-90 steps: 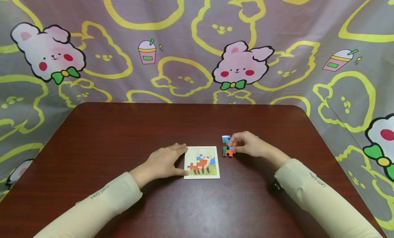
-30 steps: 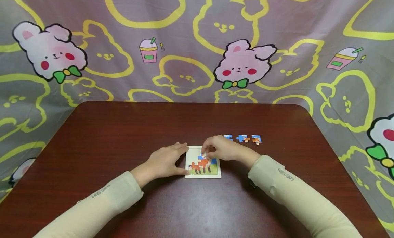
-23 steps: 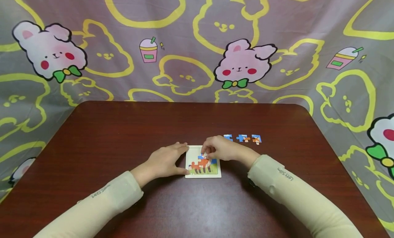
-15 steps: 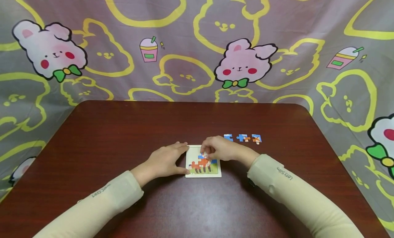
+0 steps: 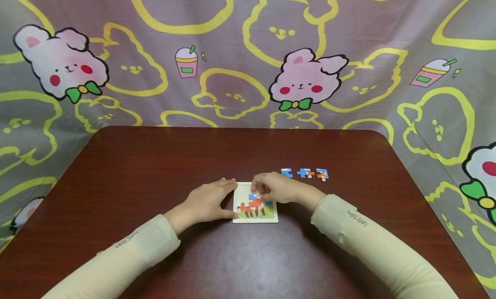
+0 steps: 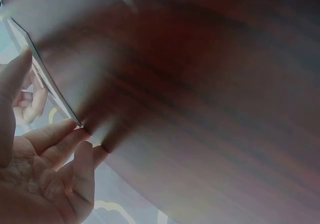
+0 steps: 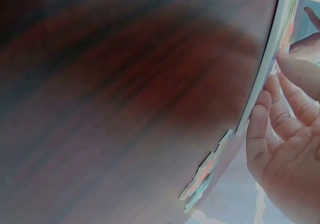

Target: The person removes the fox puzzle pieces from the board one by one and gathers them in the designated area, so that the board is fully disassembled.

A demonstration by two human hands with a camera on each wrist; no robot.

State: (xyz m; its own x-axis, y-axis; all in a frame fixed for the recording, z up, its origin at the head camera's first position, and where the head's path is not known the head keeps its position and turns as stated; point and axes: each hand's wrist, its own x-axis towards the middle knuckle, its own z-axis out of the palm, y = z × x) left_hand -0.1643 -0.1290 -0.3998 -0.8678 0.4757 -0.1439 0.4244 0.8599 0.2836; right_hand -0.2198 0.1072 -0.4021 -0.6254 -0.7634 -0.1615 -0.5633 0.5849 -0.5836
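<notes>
A square puzzle board (image 5: 255, 220) with a pale rim lies on the table, partly filled with a fox picture; its upper left is bare. My left hand (image 5: 203, 203) rests along the board's left side, thumb at the lower corner and fingers spread at the upper one. Over the upper right part, my right hand (image 5: 277, 187) pinches a puzzle piece down at the board between thumb and fingertips; the hand hides most of that piece. The left wrist view shows the left thumb and fingers touching the board's edge (image 6: 52, 87).
Three loose puzzle pieces lie in a row behind the right hand: a blue one (image 5: 286, 173), a blue and orange one (image 5: 305, 173) and one with an orange ear (image 5: 322, 174). A patterned curtain (image 5: 228, 41) hangs behind the brown table (image 5: 166, 157).
Since three seconds ago, my right hand has moved left from the loose pieces onto the board. The orange and green piece has left the table there. The left hand has stayed put.
</notes>
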